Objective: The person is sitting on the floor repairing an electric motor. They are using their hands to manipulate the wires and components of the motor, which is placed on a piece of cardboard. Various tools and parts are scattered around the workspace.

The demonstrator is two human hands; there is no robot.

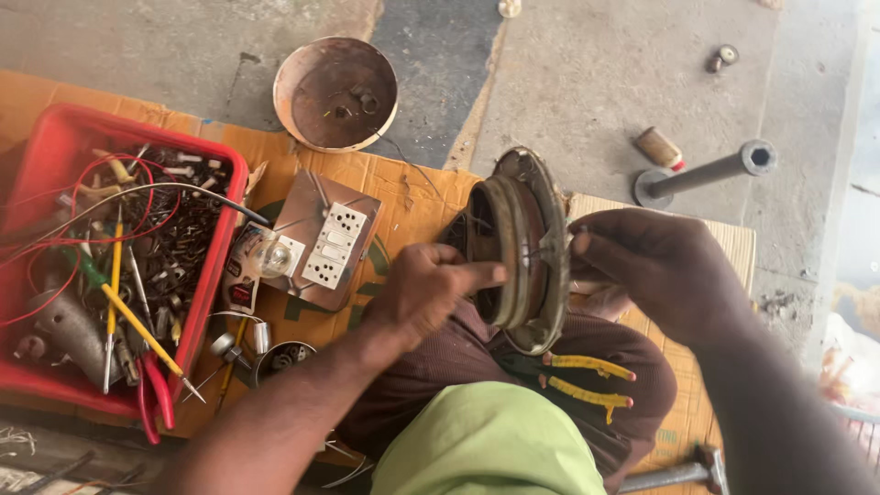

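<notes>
A round, dirty metal motor housing [522,247] stands on its edge above my lap. My left hand [417,293] presses against its open left face, fingers reaching toward the inside. My right hand [655,270] grips its rim from the right and steadies it. Pliers with yellow handles [587,380] rest on my brown trouser leg just below the housing.
A red tray [64,137] of screwdrivers, wires and small parts sits at the left on cardboard [412,197]. A switch board with a bulb [316,243] lies beside it. A round metal bowl [335,92], a metal pipe [706,171] and a small spool [658,148] lie on the concrete floor.
</notes>
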